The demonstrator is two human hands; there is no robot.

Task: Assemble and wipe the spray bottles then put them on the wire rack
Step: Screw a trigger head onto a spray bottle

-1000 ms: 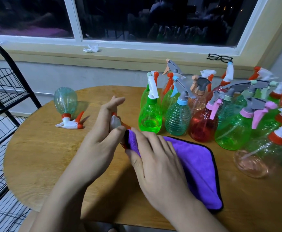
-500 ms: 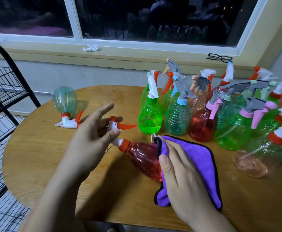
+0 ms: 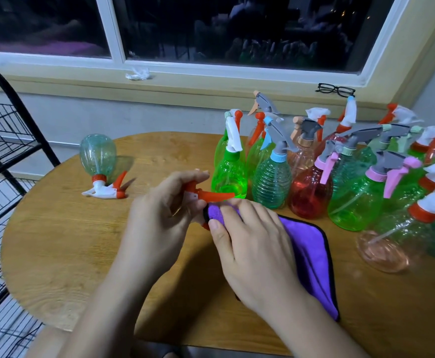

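From the head view, our left hand (image 3: 159, 215) grips the head of the spray bottle (image 3: 212, 195), its orange trigger pointing right over the middle of the wooden surface (image 3: 69, 241). Our right hand (image 3: 252, 244) is curled round the purple cloth (image 3: 312, 249) and presses it over the bottle. Half a second ago the red body lay bare with the cloth down near its base. Now the cloth has swept up to the neck and the body is hidden beneath it. We judge the wiping of this bottle to be mid-stroke, with the move to the wire rack (image 3: 2, 140) at far left not yet begun. The standing bottles (image 3: 273, 182) crowd the far right, and a teal bottle (image 3: 97, 156) rests upended at far left.
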